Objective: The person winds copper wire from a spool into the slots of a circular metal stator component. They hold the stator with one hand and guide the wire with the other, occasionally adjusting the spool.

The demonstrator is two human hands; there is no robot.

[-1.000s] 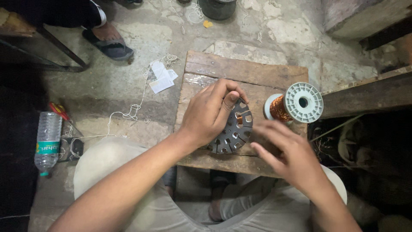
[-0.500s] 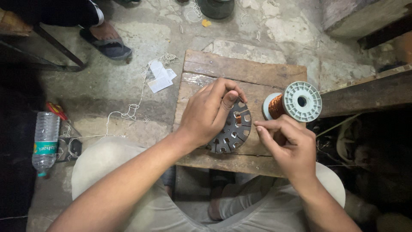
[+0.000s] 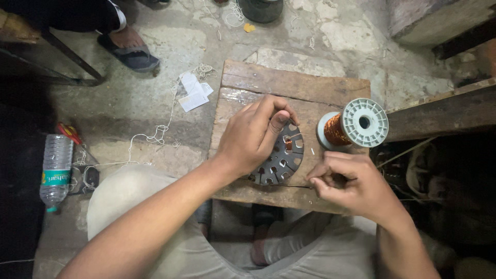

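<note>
Dark round slotted stator disc (image 3: pixel 281 160) lies flat on wooden board (image 3: pixel 289 93), face up, no long axis; rim slots ring it, copper coil in one slot near top. Left hand (image 3: pixel 250 137) covers disc's left half, fingers curled, pinching at upper rim. Right hand (image 3: pixel 351 183) just right of disc, fingertips pinched narrow; thin wire runs from them toward disc. Copper wire spool (image 3: pixel 354 124) lies on side, axis pointing right, on board's right edge.

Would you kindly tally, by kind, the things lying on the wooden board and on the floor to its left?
Round slotted metal disc: 1
Spool of copper wire: 1
Plastic water bottle: 1
White paper scrap: 1
Total: 4
The left hand rests on the disc; the right hand pinches something too thin to identify.
</note>
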